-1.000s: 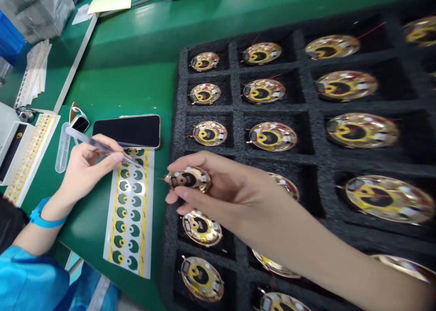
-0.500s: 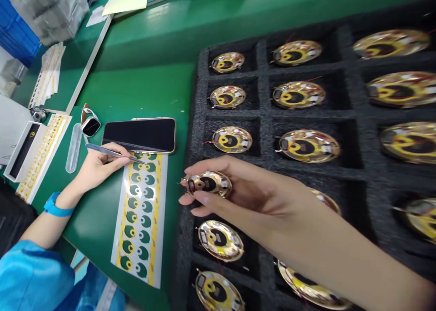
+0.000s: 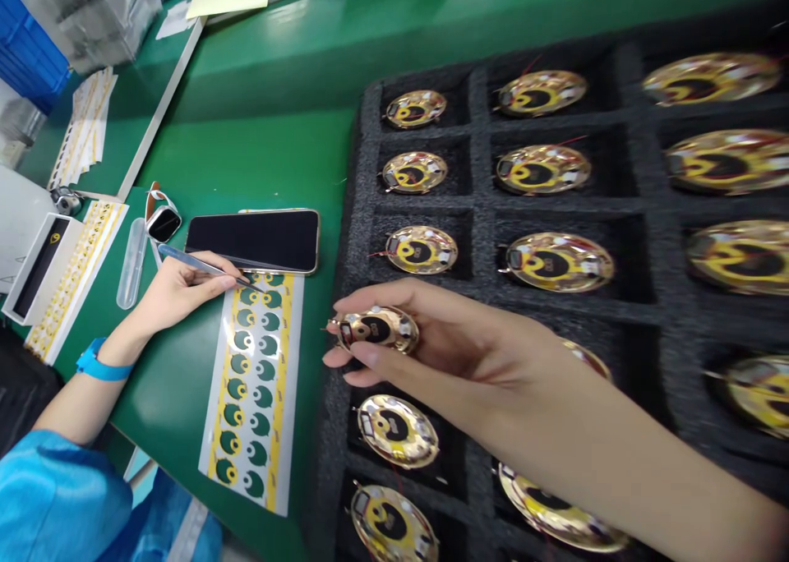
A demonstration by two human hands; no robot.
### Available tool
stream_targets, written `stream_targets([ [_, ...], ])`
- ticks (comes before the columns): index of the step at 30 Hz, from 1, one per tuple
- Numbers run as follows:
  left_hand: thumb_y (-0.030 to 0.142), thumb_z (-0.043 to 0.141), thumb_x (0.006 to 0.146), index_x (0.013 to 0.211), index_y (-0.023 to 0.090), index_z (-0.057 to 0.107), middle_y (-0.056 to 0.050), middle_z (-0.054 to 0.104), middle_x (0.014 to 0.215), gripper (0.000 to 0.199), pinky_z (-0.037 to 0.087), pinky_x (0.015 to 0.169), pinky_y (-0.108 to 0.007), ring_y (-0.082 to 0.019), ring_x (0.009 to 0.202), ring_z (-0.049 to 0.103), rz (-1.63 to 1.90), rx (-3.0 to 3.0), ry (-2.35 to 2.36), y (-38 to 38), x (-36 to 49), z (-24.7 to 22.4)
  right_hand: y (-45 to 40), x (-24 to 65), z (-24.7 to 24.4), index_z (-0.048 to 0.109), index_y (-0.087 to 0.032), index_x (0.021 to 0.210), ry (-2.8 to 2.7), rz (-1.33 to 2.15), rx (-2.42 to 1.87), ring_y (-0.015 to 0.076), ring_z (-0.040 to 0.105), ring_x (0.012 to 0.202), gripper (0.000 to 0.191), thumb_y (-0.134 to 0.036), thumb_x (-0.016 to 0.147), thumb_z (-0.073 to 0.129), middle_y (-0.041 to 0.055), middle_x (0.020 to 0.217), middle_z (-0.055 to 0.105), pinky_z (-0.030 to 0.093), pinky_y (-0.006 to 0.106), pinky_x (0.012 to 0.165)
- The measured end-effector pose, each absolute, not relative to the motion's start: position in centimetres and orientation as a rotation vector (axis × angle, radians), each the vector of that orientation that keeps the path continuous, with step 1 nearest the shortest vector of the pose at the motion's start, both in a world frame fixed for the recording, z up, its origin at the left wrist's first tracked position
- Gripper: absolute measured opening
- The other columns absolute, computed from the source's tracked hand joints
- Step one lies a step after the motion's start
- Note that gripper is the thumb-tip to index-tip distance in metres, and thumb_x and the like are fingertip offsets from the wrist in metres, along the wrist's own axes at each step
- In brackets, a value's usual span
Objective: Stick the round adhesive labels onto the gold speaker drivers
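In the head view, my left hand [image 3: 176,289] pinches metal tweezers [image 3: 180,257]. Their tips are at the upper end of a sticker sheet [image 3: 251,393] with yellow edges and two columns of cut-out shapes. Whether the tips grip a sticker is too small to tell. My right hand [image 3: 474,348] holds a gold oval part [image 3: 377,329] between thumb and fingers, its yellow-and-black face turned up. That hand is over the left side of a black foam tray [image 3: 362,184]. Similar gold parts [image 3: 422,250] lie in the tray's compartments; my right forearm hides some of them.
A phone [image 3: 252,240] lies at the sheet's top end. Left of it are a watch [image 3: 163,223] and a clear plastic case [image 3: 131,264]. An open white box [image 3: 72,237] and more sticker strips [image 3: 83,131] are farther left. The green tabletop [image 3: 277,155] extends behind the phone.
The tweezer tips have shifted slightly left over the sheet, and the tweezers tilt more steeply. My right hand keeps its hold on the gold part, nearly still.
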State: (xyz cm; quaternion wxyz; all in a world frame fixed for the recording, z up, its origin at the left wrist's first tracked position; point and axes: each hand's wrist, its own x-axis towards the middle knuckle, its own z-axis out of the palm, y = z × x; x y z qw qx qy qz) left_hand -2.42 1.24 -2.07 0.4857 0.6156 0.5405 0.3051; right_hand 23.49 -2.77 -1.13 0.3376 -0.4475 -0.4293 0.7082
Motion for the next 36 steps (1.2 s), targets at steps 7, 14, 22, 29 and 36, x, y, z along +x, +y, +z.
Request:
stream_targets([
  [7, 0.037, 0.078, 0.077, 0.083, 0.014, 0.076, -0.009, 0.077, 0.091, 0.024, 0.056, 0.073, -0.024, -0.017, 0.08, 0.072, 0.789, 1.439, 1.299, 1.1, -2.4, -2.2, -2.7, 23.5, -1.1, 0.065, -0.026, 0.093, -1.114, 1.845, -1.17, 0.0116, 0.071, 0.074, 0.01, -0.029, 0.084, 0.066, -0.0039, 0.077, 0.067, 0.062, 0.019, 0.067],
  [14, 0.031, 0.079, 0.076, 0.082, 0.016, 0.075, -0.007, 0.079, 0.086, 0.017, 0.057, 0.084, -0.026, -0.02, 0.091, 0.075, 0.768, 1.36, 1.169, 0.9, -2.8, -1.4, -2.7, 23.5, -1.2, 0.065, -0.028, 0.092, -1.107, 1.847, -1.158, 0.0113, 0.071, 0.075, 0.009, -0.026, 0.084, 0.065, -0.0044, 0.078, 0.067, 0.062, 0.018, 0.068],
  [22, 0.029, 0.081, 0.075, 0.077, 0.018, 0.073, -0.003, 0.078, 0.074, 0.014, 0.057, 0.089, -0.033, -0.021, 0.09, 0.076, 0.824, 1.147, 1.007, 0.0, -2.1, 0.5, -2.0, 24.2, -1.2, 0.063, -0.023, 0.103, -1.185, 1.949, -1.054, 0.0175, 0.073, 0.083, 0.016, -0.026, 0.088, 0.062, 0.0005, 0.085, 0.069, 0.064, 0.031, 0.077],
  [29, 0.03, 0.082, 0.073, 0.077, 0.017, 0.069, -0.002, 0.077, 0.072, 0.018, 0.057, 0.068, -0.023, -0.016, 0.069, 0.074, 0.954, 1.068, 1.11, -0.9, 2.6, 2.1, -2.8, 24.3, -2.5, 0.059, -0.028, 0.125, -1.268, 2.086, -0.821, 0.021, 0.073, 0.094, 0.034, -0.025, 0.091, 0.054, 0.0011, 0.103, 0.073, 0.061, 0.043, 0.089],
  [36, 0.026, 0.077, 0.079, 0.081, 0.016, 0.068, -0.003, 0.077, 0.071, 0.014, 0.058, 0.065, -0.023, -0.016, 0.067, 0.074, 0.92, 1.112, 1.112, -2.0, 2.7, 0.6, -2.8, 24.0, -2.7, 0.059, -0.027, 0.126, -1.223, 2.139, -0.771, 0.0198, 0.072, 0.094, 0.037, -0.022, 0.089, 0.055, 0.002, 0.109, 0.072, 0.061, 0.04, 0.085],
])
